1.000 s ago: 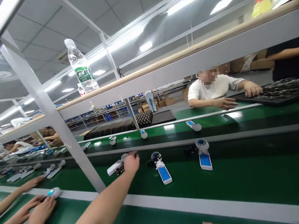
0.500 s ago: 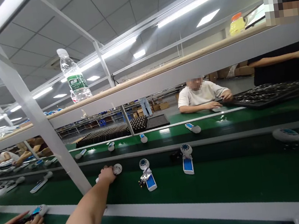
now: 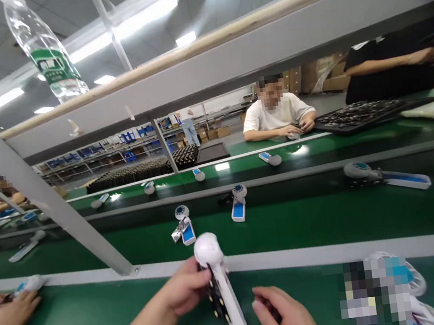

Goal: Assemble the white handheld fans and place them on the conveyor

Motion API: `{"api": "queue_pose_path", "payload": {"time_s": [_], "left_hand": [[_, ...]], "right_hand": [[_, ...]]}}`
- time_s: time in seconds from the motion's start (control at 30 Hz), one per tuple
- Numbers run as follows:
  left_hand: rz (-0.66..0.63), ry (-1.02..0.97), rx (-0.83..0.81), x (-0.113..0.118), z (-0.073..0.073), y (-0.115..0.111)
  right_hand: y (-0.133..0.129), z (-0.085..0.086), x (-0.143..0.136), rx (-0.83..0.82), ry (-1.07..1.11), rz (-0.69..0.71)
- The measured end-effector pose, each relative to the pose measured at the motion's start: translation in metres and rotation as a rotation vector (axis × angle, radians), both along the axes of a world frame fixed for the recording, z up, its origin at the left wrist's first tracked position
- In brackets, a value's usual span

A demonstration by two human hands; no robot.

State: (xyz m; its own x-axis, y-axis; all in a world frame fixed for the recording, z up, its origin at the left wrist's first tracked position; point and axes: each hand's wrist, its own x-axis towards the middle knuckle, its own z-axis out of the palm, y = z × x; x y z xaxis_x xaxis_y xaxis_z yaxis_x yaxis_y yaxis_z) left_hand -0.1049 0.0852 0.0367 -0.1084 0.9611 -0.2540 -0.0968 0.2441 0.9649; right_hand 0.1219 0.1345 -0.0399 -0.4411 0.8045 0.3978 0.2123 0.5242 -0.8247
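A white device [image 3: 225, 293] with a round head and a long handle is in my left hand [image 3: 187, 287], whose fingers grip it below the head. Dark parts with small yellowish spots show along the device's left side. Just right of the handle is my right hand [image 3: 285, 312], apart from the device, its fingers curled and spaced, with nothing visible between them. Another white device with a blue centre [image 3: 405, 279], partly pixelated, lies on the green surface at the right.
Several white devices lie on the green belt [image 3: 300, 231], one with a long blue-lined handle [image 3: 407, 180]. A slanted metal post [image 3: 68, 212] stands at the left. A co-worker's hands [image 3: 12, 314] are at the lower left. A seated person [image 3: 277, 110] works across the belt.
My left hand has come back from the belt to the near surface, now with the white device in it. My right hand has come further into view. The camera view has shifted.
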Motion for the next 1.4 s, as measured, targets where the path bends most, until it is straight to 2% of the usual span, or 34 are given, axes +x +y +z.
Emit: {"api": "queue_pose_path", "payload": {"time_s": [0.1,0.17,0.23,0.3,0.43,0.5,0.57,0.67,0.83,0.97,1.03,1.17,1.23,1.33,1.4], "left_hand": [[-0.076,-0.192,-0.040,0.049,-0.019,-0.005],[-0.067,-0.266,-0.041,0.067,-0.023,-0.004],[-0.045,-0.252,-0.021,0.075,-0.021,-0.004],[-0.022,-0.067,0.014,0.077,-0.019,-0.006],[0.115,0.479,0.055,0.079,-0.026,-0.015],[0.197,0.567,0.045,0.083,-0.035,-0.018],[0.247,0.553,0.045,0.089,-0.043,-0.020],[0.274,0.478,0.064,0.095,-0.049,-0.021],[0.310,0.467,0.081,0.095,-0.046,-0.023],[0.255,0.563,0.192,0.092,-0.043,-0.027],[0.237,0.608,0.234,0.092,-0.043,-0.028],[0.240,0.654,0.291,0.091,-0.043,-0.028],[0.277,0.651,0.317,0.090,-0.043,-0.026],[0.307,0.624,0.303,0.089,-0.043,-0.023],[0.304,0.598,0.267,0.090,-0.044,-0.022]], "right_hand": [[-0.002,0.012,0.006,-0.089,-0.042,0.113],[-0.004,0.018,0.007,-0.177,-0.058,0.106],[-0.006,0.022,0.006,-0.258,-0.092,0.030],[-0.008,0.024,0.005,-0.246,-0.155,-0.055],[-0.011,0.021,0.004,-0.007,-0.304,-0.171],[-0.011,0.018,0.005,0.078,-0.337,-0.209],[-0.011,0.015,0.006,0.105,-0.326,-0.209],[-0.011,0.014,0.008,0.040,-0.213,-0.132],[-0.013,0.019,0.008,-0.130,-0.167,0.015],[-0.012,0.022,0.007,-0.183,-0.172,0.105],[-0.009,0.022,0.007,-0.260,-0.115,0.099],[-0.001,0.022,0.007,-0.604,-0.019,-0.031],[0.001,0.022,0.006,-0.713,-0.016,-0.078],[-0.001,0.023,0.006,-0.709,0.002,-0.072],[-0.004,0.023,0.006,-0.623,0.017,-0.044]]}}
